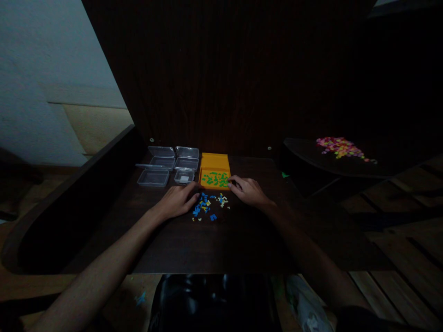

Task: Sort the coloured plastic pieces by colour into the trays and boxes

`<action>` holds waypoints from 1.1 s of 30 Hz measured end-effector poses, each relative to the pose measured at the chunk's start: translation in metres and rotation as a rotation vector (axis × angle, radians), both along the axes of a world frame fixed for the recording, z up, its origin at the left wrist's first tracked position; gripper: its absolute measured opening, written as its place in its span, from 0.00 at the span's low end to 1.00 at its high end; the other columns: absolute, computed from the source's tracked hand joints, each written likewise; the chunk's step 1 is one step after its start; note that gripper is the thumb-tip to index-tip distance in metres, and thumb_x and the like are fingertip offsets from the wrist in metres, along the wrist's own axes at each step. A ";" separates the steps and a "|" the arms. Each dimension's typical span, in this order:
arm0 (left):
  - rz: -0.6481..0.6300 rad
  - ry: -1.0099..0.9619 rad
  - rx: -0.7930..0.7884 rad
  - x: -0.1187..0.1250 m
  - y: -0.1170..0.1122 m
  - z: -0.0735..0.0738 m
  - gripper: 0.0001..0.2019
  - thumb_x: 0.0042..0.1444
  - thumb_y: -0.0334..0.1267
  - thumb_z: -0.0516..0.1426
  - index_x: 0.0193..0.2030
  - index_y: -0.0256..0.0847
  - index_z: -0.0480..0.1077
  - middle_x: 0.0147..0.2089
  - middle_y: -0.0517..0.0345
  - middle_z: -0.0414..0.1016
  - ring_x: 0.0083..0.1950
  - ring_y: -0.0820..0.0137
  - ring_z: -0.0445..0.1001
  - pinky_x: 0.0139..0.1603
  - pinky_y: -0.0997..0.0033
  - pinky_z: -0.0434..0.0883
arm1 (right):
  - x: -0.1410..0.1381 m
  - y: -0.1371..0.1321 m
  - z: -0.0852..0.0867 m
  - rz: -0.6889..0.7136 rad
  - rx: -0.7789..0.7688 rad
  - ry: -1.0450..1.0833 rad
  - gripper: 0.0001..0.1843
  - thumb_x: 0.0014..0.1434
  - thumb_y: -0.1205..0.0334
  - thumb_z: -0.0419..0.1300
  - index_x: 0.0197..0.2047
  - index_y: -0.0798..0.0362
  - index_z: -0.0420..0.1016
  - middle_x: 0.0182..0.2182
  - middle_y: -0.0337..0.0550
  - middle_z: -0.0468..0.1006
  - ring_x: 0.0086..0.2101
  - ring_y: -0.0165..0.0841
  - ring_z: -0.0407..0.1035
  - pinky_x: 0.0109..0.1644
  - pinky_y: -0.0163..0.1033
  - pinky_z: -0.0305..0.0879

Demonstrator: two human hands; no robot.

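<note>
An orange box (215,162) with its lid up stands on the dark wooden table (207,240) and holds several small green pieces (215,179). In front of it lies a loose heap of small blue, yellow and white pieces (207,206). My left hand (179,200) rests palm down at the left of the heap, fingers stretched toward the box's left front corner. My right hand (247,190) lies at the right, its fingertips touching the box's right front corner; its fingers are curled and I cannot make out anything in them.
Several clear plastic boxes (169,166) with open lids stand left of the orange box. A dark wall panel rises behind the table. On a lower dark surface at the right lies a pile of pink and yellow pieces (339,147). A dark chair edge shows below.
</note>
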State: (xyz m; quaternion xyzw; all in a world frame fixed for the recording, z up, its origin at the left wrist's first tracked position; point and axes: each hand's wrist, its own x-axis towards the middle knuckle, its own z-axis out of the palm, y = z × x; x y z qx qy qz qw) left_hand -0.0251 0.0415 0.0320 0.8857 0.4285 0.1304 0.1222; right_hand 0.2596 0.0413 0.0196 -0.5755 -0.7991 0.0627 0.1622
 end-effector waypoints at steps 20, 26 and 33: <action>-0.185 -0.047 -0.114 -0.005 0.007 -0.005 0.15 0.59 0.36 0.52 0.51 0.42 0.74 0.31 0.57 0.79 0.30 0.68 0.77 0.34 0.72 0.69 | -0.016 -0.026 -0.015 0.088 -0.034 0.065 0.16 0.65 0.67 0.49 0.45 0.48 0.78 0.45 0.42 0.81 0.42 0.35 0.74 0.47 0.38 0.67; -0.124 0.067 -0.055 -0.004 0.008 -0.007 0.21 0.64 0.38 0.49 0.62 0.42 0.69 0.49 0.49 0.81 0.46 0.60 0.81 0.48 0.64 0.74 | -0.017 -0.024 -0.018 0.100 -0.019 0.140 0.16 0.65 0.68 0.49 0.46 0.49 0.78 0.44 0.41 0.80 0.42 0.34 0.73 0.48 0.37 0.66; -0.162 -0.002 -0.062 -0.004 0.009 -0.014 0.18 0.64 0.37 0.50 0.57 0.43 0.73 0.52 0.51 0.81 0.50 0.61 0.80 0.52 0.63 0.74 | -0.018 -0.024 -0.024 0.102 0.005 0.119 0.17 0.64 0.68 0.50 0.44 0.49 0.79 0.42 0.42 0.80 0.41 0.34 0.73 0.48 0.38 0.67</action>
